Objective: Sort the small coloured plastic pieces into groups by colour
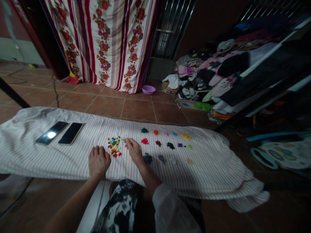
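Mixed heap of tiny multicoloured pieces (114,147), mostly red, green, yellow, orange and white, sits on the white cloth with thin pink and green stripes (206,178), between the two hands. Right hand (133,150) is at the heap's right edge, fingertips drawn in close; a small yellow-green speck shows by the tips, can't tell if they're clamped on it. Left hand (99,160) rests back-up on the cloth just left of the heap, fingers side by side; can't tell how far they curl or what's under them.

Right of the right hand, single-colour clusters in three rows. Back: dark green (144,130), orange, pink, blue, yellow (186,136). Middle: red (144,141), brown, black (170,145), purple, lime. Front: dark grey (147,158), lighter greys, tan (189,160).

Two dark-screened rectangular phones (71,133) lie left. Beyond, on the tiled floor: purple plastic basin (148,90), floral striped curtain (104,42) behind it.
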A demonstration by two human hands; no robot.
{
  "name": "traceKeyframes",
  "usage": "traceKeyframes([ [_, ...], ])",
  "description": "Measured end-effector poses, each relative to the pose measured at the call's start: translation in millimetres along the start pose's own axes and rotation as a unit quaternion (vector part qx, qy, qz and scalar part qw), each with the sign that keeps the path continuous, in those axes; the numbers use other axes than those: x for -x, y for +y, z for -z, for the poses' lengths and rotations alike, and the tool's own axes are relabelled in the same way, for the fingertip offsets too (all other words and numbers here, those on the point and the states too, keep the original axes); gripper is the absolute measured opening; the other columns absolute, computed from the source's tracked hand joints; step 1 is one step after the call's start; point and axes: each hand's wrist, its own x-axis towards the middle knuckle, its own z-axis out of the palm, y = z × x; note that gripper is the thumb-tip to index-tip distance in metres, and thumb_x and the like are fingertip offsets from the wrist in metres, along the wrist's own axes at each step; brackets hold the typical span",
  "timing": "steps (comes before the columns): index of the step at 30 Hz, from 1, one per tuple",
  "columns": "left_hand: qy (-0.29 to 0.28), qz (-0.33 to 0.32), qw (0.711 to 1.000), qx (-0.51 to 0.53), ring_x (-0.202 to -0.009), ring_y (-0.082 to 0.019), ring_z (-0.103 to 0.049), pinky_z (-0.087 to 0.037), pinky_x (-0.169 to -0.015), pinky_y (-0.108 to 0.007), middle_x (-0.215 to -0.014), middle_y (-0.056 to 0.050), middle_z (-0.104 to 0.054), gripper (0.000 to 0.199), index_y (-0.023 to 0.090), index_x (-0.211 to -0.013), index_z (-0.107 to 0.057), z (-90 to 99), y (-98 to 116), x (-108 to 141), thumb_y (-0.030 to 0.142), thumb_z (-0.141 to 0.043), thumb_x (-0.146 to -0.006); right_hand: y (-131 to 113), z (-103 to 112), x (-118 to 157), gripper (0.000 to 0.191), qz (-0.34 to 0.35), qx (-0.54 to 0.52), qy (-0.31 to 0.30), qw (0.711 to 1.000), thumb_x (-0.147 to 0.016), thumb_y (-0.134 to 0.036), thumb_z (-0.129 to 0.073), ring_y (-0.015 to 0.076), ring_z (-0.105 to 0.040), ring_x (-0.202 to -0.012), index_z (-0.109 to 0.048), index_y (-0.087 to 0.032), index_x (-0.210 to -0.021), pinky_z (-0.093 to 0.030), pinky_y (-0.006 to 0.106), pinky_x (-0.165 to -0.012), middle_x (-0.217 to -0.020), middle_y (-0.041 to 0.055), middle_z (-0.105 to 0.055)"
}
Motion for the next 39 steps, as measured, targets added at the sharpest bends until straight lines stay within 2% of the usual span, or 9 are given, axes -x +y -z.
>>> traceKeyframes([
  [3, -0.005, -0.003, 1.0, 0.008, -0.123, -0.033, -0.051, -0.039, -0.103, -0.047, -0.121, -0.02, -0.061, 0.032, 0.01, -0.109, -0.062, 1.2, 0, -1, 0.026, -0.043, -0.089, -11, 11, -8, 0.043, -0.017, -0.112, 0.03, 0.993, -0.087, -0.059, -0.055, 0.0151, -0.062, -0.069, -0.075, -0.021, -0.094, -0.048, 0.026, -0.061, -0.082, 0.004, -0.072],
  [5, -0.008, -0.003, 1.0, 0.005, -0.122, -0.033, -0.051, -0.039, -0.103, -0.047, -0.121, -0.02, -0.061, 0.033, 0.01, -0.109, -0.062, 1.1, 0, -1, 0.027, -0.042, -0.089, -12, 20, -12, 0.043, -0.024, -0.138, 0.044, 0.989, -0.08, -0.059, -0.064, 0.0148, -0.061, -0.066, -0.076, -0.019, -0.092, -0.048, 0.026, -0.059, -0.081, 0.0052, -0.072],
  [10, -0.013, -0.003, 1.0, -0.016, -0.124, -0.034, -0.05, -0.039, -0.103, -0.047, -0.124, -0.022, -0.06, 0.037, 0.008, -0.113, -0.061, -0.1, -1, 0, 0.028, -0.04, -0.091, 3, 40, -16, 0.041, -0.051, -0.136, 0.069, 0.987, -0.069, -0.054, -0.074, 0.0145, -0.06, -0.063, -0.076, -0.02, -0.093, -0.047, 0.026, -0.058, -0.069, 0.0012, -0.069],
  [18, -0.015, -0.008, 1.0, -0.026, -0.123, -0.034, -0.051, -0.039, -0.103, -0.045, -0.124, -0.022, -0.06, 0.039, 0.007, -0.114, -0.061, 0.9, -1, 0, 0.029, -0.038, -0.092, 18, 63, -24, 0.04, -0.066, -0.126, 0.104, 0.984, -0.065, -0.053, -0.075, 0.0144, -0.062, -0.063, -0.073, -0.02, -0.089, -0.048, 0.026, -0.059, -0.07, 0.0, -0.068],
  [22, -0.018, -0.006, 1.0, -0.025, -0.124, -0.034, -0.05, -0.039, -0.103, -0.045, -0.124, -0.021, -0.059, 0.039, 0.007, -0.114, -0.061, 1.3, -1, 0, 0.029, -0.037, -0.092, 23, 82, -25, 0.042, -0.069, -0.125, 0.145, 0.979, -0.065, -0.056, -0.074, 0.0148, -0.062, -0.061, -0.069, -0.02, -0.087, -0.048, 0.026, -0.058, -0.067, -0.0008, -0.066],
  [28, -0.028, -0.005, 1.0, -0.014, -0.122, -0.034, -0.051, -0.04, -0.1, -0.046, -0.122, -0.021, -0.06, 0.038, 0.009, -0.111, -0.06, 5.3, 0, -1, 0.03, -0.037, -0.09, 29, 136, -13, 0.039, -0.046, -0.086, 0.224, 0.97, -0.069, -0.057, -0.069, 0.0128, -0.06, -0.06, -0.066, -0.021, -0.083, -0.046, 0.024, -0.055, -0.07, -0.0005, -0.066],
  [31, -0.039, -0.006, 0.999, -0.009, -0.12, -0.034, -0.051, -0.04, -0.099, -0.047, -0.12, -0.021, -0.059, 0.037, 0.009, -0.109, -0.06, 7.6, 0, -2, 0.03, -0.037, -0.089, 29, 169, -4, 0.041, -0.041, -0.076, 0.269, 0.959, -0.07, -0.06, -0.066, 0.0116, -0.056, -0.054, -0.064, -0.02, -0.074, -0.043, 0.023, -0.05, -0.064, -0.0003, -0.063],
  [36, -0.038, 0.0, 0.999, -0.005, -0.119, -0.033, -0.051, -0.039, -0.099, -0.046, -0.119, -0.02, -0.059, 0.036, 0.012, -0.106, -0.06, 9.1, 1, -2, 0.031, -0.036, -0.088, 36, 229, 13, 0.045, -0.059, -0.067, 0.391, 0.916, -0.066, -0.061, -0.068, 0.0096, -0.052, -0.05, -0.068, -0.017, -0.073, -0.039, 0.022, -0.046, -0.06, 0.0003, -0.062],
  [39, -0.045, 0.001, 0.999, -0.007, -0.117, -0.032, -0.052, -0.04, -0.098, -0.046, -0.118, -0.02, -0.059, 0.037, 0.011, -0.106, -0.06, 9.7, 1, -2, 0.032, -0.035, -0.088, 47, 266, 24, 0.044, -0.075, -0.047, 0.428, 0.9, -0.06, -0.058, -0.073, 0.01, -0.053, -0.052, -0.07, -0.016, -0.074, -0.042, 0.023, -0.048, -0.062, 0.0005, -0.063],
])
